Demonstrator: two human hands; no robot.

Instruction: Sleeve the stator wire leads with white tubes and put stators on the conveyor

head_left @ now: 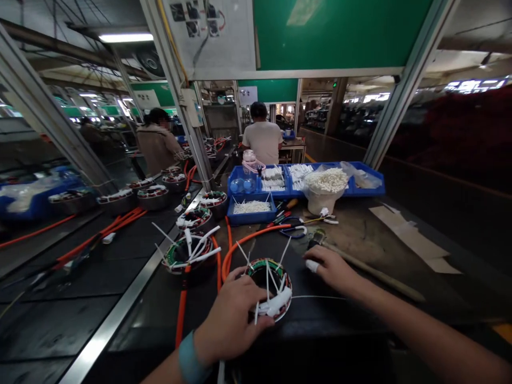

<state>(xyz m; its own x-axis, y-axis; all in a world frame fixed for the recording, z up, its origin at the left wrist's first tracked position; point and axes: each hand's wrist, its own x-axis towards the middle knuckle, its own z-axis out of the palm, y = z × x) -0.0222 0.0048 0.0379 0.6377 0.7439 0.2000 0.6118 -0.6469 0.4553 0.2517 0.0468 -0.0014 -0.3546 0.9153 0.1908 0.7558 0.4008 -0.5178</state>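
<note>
A motor stator point(276, 304) with red and green windings lies on the dark bench in front of me. White cable ties stick up from it, and a white sleeve lies along its near rim. My left hand point(236, 309) grips its left side, the fingers over the rim and the thumb at the near edge. My right hand point(328, 266), a finger wrapped in white tape, is apart from the stator on the right. Its fingers are curled beside the dark head of a wooden-handled hammer point(376, 272); what they hold, if anything, is hidden. A thin white strand extends rightward from the stator.
Another stator point(188, 253) with white sleeves stands left, near orange cables point(228, 256). Blue bins point(252, 213) of white ties and a tub point(322, 200) line the back. Cutters point(294, 229) and cardboard point(412, 237) lie around. Two people point(262, 136) point(158, 144) work beyond.
</note>
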